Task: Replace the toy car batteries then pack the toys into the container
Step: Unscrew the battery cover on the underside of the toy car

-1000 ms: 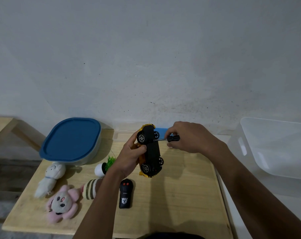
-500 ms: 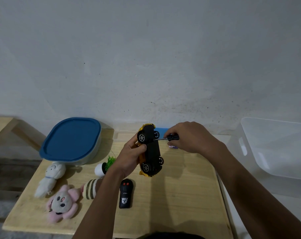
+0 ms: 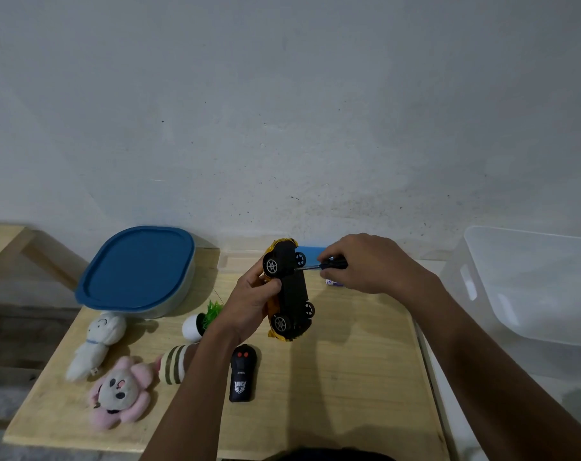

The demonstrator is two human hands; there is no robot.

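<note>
Head: left fingers (image 3: 266, 287) grip toy car (image 3: 292, 291), right fingers (image 3: 330, 256) pinch screwdriver (image 3: 336, 263); wooden table (image 3: 349, 377), wall (image 3: 282, 111)

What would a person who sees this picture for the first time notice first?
The yellow toy car, gripped by the left hand above the middle of the wooden table, black underside toward the camera, with the right hand holding a small screwdriver to it. Then the blue-lidded container at the table's far left, and the pink plush toy near the front left corner.
</note>
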